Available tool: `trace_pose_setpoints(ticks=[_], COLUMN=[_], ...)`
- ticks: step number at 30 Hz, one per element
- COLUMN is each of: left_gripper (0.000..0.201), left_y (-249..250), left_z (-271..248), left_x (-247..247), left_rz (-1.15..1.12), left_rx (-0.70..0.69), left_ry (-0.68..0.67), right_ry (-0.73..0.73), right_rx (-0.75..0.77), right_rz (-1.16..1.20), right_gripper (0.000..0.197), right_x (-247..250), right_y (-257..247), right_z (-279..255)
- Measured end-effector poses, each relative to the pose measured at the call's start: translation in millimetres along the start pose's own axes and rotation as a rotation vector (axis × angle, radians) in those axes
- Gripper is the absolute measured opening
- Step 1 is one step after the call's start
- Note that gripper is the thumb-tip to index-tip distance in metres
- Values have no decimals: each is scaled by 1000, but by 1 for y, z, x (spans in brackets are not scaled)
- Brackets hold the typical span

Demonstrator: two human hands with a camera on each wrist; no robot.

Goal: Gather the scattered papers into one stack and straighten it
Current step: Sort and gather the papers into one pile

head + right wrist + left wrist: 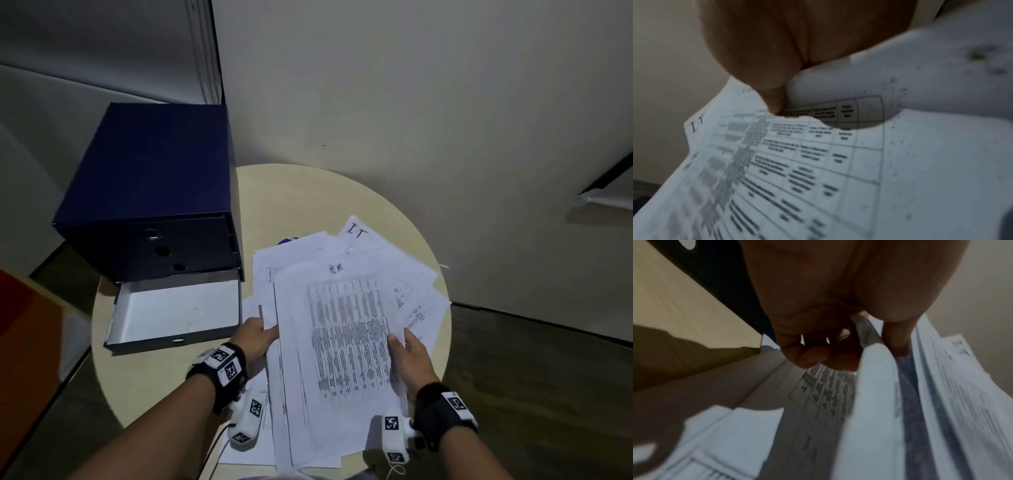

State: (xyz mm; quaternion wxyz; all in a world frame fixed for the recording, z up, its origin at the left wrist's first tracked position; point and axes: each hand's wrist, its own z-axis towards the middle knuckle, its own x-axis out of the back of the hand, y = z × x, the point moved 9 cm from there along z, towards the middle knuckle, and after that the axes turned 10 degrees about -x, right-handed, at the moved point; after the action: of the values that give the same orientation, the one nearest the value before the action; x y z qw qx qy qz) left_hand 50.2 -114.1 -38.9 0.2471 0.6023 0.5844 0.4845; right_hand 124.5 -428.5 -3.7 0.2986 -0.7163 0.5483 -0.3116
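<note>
A loose pile of white printed papers (342,329) lies fanned across the round beige table (164,383), the top sheet covered in a dense table of text. My left hand (258,337) grips the pile's left edge; in the left wrist view its fingers (818,356) curl under several sheets (875,386) while the thumb sits on top. My right hand (409,353) pinches the right edge, thumb on the top sheet. In the right wrist view the thumb (772,100) presses a sheet (818,162) marked "IT". Sheets at the back (404,260) still splay out to the right.
A dark blue drawer box (150,192) stands at the table's back left, its bottom drawer (174,311) pulled open and white inside. A beige wall (445,102) rises just behind the table. Dark floor (534,377) lies to the right.
</note>
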Motion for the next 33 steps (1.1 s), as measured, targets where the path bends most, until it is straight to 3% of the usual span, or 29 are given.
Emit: trace_pose_setpoints(ticks=[2,5,8,12,14,16,19,24,25,27,28,30,33], left_gripper=[42,18,18,54,56,47,7,56,61,68,71,67,11], left_y=[-8,-8,-6,-15,-17,-13,-7,-6,-5,-4,-1,5,30], left_z=[-1,-9,-13,-15,-17,-22,-28,-23,-23,-24,-28,-32,-33], left_x=[1,-5,-3,-6,-10,-14,-19,-16,-16,-22,-25,-32,-25], left_rz=[100,51,33,254,300,301,206,216,213,192,208,239,261], left_rx=[11,-22,-44,62,78,35,-29,34,28,6,8,-24,-120], left_ry=[23,6,49,-6,-57,-82,-112,-88,-97,-165,-199,-262,-161], right_ry=[33,-28,-82,-128,-161,-159,-78,77,79,-25,-58,-129,-72], right_rx=[-48,-106,-155,-198,-184,-160,-188,-241,-247,-197,-167,-150,-31], right_rz=[-50,-236,-216,-67,-90,-136,-42,127,75,-143,-218,-270,-175], right_gripper=[40,44,54,64,41,25,35,74,73,30,23,27,9], right_x=[1,-9,-13,-13,-18,-22,-18,-1,0,-10,-12,-17,-14], right_y=[15,32,41,53,53,53,55,60,58,52,53,49,24], right_z=[7,7,1,-1,-1,-5,-2,10,7,0,1,-3,-14])
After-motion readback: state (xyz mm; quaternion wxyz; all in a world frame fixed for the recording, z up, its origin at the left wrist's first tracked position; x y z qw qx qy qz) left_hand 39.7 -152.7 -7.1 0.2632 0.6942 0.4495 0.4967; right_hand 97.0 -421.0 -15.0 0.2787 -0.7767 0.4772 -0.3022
